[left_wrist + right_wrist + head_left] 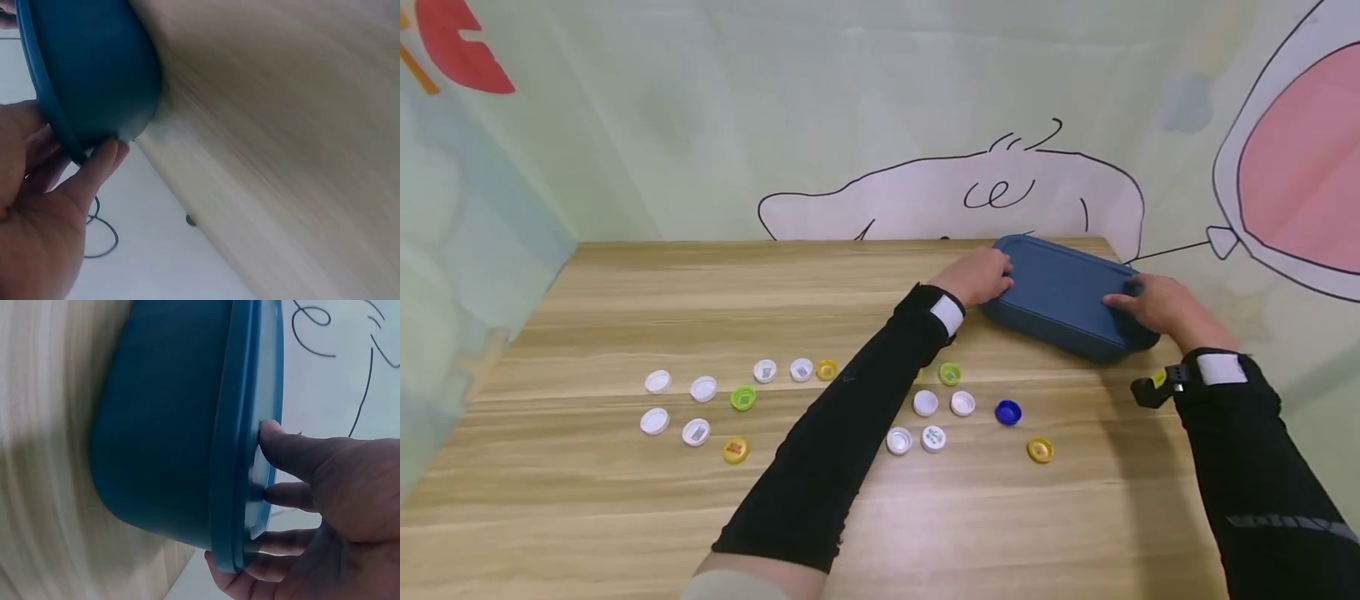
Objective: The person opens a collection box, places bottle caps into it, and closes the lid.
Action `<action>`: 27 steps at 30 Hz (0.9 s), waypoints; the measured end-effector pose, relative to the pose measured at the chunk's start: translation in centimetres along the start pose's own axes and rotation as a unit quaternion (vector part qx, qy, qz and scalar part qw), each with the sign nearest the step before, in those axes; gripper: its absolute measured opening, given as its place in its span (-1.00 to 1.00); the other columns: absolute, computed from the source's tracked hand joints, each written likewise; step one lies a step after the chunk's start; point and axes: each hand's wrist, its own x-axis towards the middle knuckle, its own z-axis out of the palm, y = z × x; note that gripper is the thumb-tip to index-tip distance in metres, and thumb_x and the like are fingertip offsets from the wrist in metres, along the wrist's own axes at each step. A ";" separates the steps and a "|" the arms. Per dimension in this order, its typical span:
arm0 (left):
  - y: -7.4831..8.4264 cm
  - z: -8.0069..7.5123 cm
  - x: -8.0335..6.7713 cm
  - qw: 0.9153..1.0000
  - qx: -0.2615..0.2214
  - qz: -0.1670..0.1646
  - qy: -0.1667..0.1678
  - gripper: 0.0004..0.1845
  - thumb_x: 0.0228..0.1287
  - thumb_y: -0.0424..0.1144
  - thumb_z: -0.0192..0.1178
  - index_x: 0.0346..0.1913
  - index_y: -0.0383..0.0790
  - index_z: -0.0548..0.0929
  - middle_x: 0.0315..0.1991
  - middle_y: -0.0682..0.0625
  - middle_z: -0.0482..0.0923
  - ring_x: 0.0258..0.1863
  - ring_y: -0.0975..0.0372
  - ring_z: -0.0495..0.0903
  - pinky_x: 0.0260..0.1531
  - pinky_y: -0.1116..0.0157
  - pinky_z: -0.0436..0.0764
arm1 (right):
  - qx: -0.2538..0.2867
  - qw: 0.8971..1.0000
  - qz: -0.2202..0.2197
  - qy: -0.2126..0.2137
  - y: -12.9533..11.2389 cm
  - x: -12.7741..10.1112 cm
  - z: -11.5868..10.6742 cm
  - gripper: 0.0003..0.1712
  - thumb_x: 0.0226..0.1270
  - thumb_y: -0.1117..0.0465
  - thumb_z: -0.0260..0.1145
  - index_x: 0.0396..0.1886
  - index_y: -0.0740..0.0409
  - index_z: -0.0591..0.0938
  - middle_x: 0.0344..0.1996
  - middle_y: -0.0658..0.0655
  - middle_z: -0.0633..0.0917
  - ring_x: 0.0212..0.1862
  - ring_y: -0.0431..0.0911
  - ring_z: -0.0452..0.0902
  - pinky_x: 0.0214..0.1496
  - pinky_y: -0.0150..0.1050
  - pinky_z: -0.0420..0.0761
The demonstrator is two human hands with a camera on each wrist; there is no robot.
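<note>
Fingers [292,542] part-curled round blue box [162,425]

One blue box [1054,287] and at least seventeen small caps [933,439] are visible.

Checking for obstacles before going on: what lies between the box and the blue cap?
Only bare table shows between the box and the blue cap, seen in the head view.

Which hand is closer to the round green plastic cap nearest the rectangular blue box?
Left. The left hand is beyond the green cap; the right hand is farther off, well to its right.
</note>
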 end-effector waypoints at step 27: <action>-9.1 -3.9 -7.3 0.994 -0.015 -0.101 0.028 -0.70 0.59 -0.32 0.11 0.20 -0.34 0.69 0.19 -0.13 0.66 0.22 0.11 0.59 0.27 0.22 0.49 | -0.029 0.996 -0.085 0.013 -12.1 5.3 1.8 -0.23 0.68 0.00 0.06 0.51 0.55 0.17 0.42 0.68 0.20 0.43 0.52 0.16 0.43 0.30 0.23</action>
